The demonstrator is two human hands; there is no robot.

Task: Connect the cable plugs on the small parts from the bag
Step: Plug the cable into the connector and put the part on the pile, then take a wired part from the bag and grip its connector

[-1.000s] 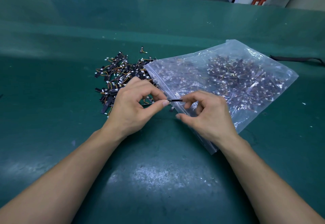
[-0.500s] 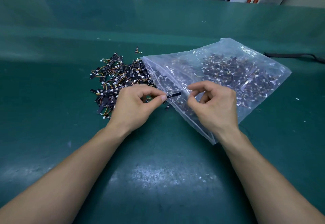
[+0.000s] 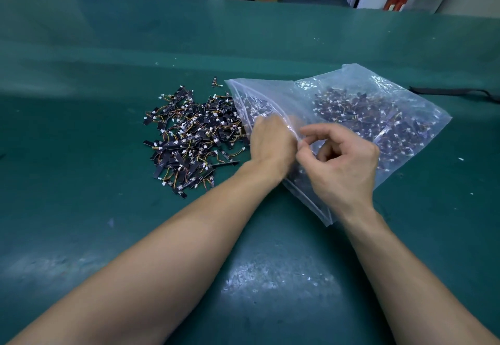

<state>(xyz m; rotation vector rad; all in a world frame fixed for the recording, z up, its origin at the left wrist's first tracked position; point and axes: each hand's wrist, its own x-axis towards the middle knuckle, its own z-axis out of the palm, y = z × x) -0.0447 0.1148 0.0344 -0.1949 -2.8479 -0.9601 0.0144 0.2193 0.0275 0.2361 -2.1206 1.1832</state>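
The cloudy plastic of the bag (image 3: pixel 305 90) is hiding the fingers of my left hand (image 3: pixel 270 141), so I am not seeing whether that grip is holding anything inside it.

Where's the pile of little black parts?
In the head view the pile lies on the green table, left of the open end of the bag and just left of the left hand.

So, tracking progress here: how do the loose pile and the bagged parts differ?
The loose pile lies bare on the green table, left of the bag; the bagged parts sit inside it. The loose pile looks sharp, the bagged parts hazy through plastic. Both: black strips with coloured wires and white plugs.
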